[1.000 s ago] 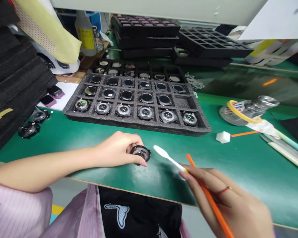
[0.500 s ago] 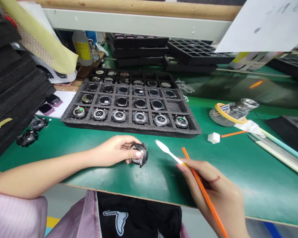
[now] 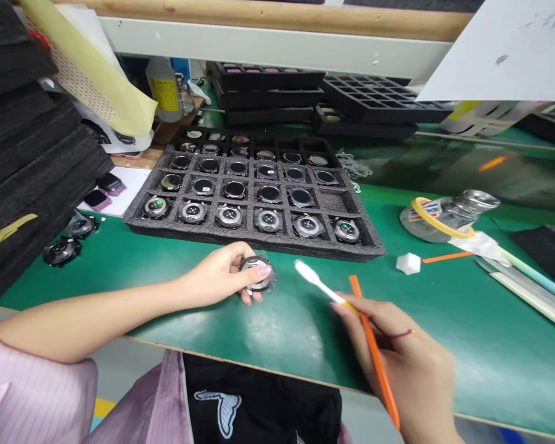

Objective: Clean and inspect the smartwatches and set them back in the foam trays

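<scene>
Now the person's left hand (image 3: 219,275) has turned the round watch body (image 3: 258,273), and its pale, silvery side catches the light where a dark rim showed more a moment ago. The left fingers (image 3: 240,262) are curled closed around its edge, holding it low over the table; I cannot tell whether it touches the surface. Just right of it, the right hand (image 3: 400,351) is blurred, its fingers (image 3: 365,314) closed in a pinch on a slim white-tipped swab (image 3: 315,287) and a long orange stick (image 3: 374,342). The swab's flat tip points toward the watch body but stays just apart from it.

Both hands work over the green table (image 3: 444,333), just in front of a dark grey foam tray (image 3: 254,245) holding rows of round watch bodies, silver-backed ones (image 3: 229,216) along its front row. Left of the tray, two loose black watch frames (image 3: 61,251) lie on the table, beside a tall stack of black foam sheets (image 3: 23,148). Right of the tray sit a small white block (image 3: 407,263), a short orange stick (image 3: 446,256) and a glass jar (image 3: 437,221) ringed with yellow tape. Beyond the tray, stacked black trays (image 3: 268,97) stand beside a plastic bottle with a yellow label (image 3: 164,89).
</scene>
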Demonstrator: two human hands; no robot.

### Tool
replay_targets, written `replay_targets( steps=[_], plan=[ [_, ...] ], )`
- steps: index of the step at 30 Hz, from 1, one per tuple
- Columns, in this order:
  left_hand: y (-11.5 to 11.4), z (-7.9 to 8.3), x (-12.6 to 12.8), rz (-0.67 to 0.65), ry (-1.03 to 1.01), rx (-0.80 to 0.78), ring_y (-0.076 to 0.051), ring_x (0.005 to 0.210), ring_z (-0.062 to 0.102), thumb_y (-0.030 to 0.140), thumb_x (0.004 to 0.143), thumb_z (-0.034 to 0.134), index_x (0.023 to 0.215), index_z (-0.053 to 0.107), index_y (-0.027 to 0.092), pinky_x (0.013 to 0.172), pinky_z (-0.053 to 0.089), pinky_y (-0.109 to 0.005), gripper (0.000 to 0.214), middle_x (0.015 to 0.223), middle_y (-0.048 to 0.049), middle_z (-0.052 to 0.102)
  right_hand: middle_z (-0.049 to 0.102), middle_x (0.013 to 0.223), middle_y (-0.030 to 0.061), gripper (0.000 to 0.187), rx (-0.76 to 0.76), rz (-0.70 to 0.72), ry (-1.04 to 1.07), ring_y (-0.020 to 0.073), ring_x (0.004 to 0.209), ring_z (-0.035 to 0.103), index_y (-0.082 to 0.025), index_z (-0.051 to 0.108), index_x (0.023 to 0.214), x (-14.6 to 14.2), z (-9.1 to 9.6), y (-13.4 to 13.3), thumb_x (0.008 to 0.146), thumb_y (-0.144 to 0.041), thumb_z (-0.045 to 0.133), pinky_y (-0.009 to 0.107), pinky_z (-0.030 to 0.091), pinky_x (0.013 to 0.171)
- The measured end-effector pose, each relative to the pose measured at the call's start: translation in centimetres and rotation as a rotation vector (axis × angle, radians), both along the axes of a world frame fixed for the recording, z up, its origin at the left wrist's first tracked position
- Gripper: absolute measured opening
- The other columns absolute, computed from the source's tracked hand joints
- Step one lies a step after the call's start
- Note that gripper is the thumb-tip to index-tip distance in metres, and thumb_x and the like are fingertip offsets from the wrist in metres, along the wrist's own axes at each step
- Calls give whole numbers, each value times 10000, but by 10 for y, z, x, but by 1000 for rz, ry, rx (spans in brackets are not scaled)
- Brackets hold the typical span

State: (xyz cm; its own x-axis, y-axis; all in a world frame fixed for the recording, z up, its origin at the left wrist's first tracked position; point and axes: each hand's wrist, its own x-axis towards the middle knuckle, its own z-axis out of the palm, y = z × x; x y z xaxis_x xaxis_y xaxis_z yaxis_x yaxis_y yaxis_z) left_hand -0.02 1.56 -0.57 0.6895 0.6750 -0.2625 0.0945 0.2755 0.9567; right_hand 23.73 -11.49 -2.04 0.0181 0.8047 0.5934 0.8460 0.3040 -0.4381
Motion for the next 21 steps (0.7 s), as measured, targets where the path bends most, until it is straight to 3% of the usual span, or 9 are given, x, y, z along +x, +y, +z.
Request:
replay_targets(
  steps=[2, 5, 8, 13, 15, 18, 21],
  plan=[
    [-1, 0, 1, 30, -6, 7, -129, 630, 695, 502, 852, 756, 930, 518, 156, 516, 512, -216, 427, 844, -53, 728, 766, 832, 22, 78, 23, -29, 8, 153, 662, 722, -228, 692, 969, -1, -2, 2, 922, -166, 688, 253, 579, 643],
    [-3, 2, 2, 19, -17, 9, -89, 539, 637, 523, 869, 725, 1027, 576, 133, 454, 468, -193, 447, 883, -70, 743, 774, 848, 26, 93, -13, 128, 39, 143, 672, 730, -226, 683, 964, -16, -1, 3, 927, -141, 673, 236, 584, 636],
    [-3, 4, 3, 14, -11, 9, -60, 475, 568, 582, 888, 671, 980, 604, 124, 421, 426, -186, 472, 878, -83, 755, 780, 872, 21, 135, -21, 205, 18, 129, 681, 739, -229, 671, 998, -30, 2, 4, 934, -111, 659, 212, 583, 628],
    [-3, 3, 1, 50, -35, 7, -78, 524, 608, 545, 907, 662, 970, 578, 136, 432, 425, -180, 423, 840, -69, 746, 776, 862, 33, 35, -12, -59, -73, 169, 682, 736, -233, 705, 971, -13, 1, 7, 944, -241, 684, 270, 574, 641],
    [-3, 3, 1, 63, -42, 5, -78, 547, 613, 493, 908, 677, 1022, 580, 138, 449, 442, -185, 386, 887, -70, 744, 761, 797, 30, 100, -35, -153, -9, 172, 625, 705, -231, 721, 931, -5, -1, 8, 942, -324, 686, 282, 553, 600],
    [-6, 3, 2, 88, -39, 2, -105, 645, 660, 362, 784, 820, 1094, 569, 154, 535, 499, -212, 450, 929, -56, 739, 728, 707, 18, 177, -66, -151, 82, 153, 554, 651, -219, 729, 878, -4, -5, 8, 941, -376, 677, 270, 517, 549],
    [-9, 5, 1, 100, -41, 44, -182, 910, 725, 209, 649, 891, 1114, 567, 171, 742, 560, -277, 568, 1026, -66, 745, 732, 720, 23, 178, -60, -166, 102, 150, 569, 651, -211, 730, 877, -9, -9, 8, 940, -370, 679, 268, 512, 564]
  ],
)
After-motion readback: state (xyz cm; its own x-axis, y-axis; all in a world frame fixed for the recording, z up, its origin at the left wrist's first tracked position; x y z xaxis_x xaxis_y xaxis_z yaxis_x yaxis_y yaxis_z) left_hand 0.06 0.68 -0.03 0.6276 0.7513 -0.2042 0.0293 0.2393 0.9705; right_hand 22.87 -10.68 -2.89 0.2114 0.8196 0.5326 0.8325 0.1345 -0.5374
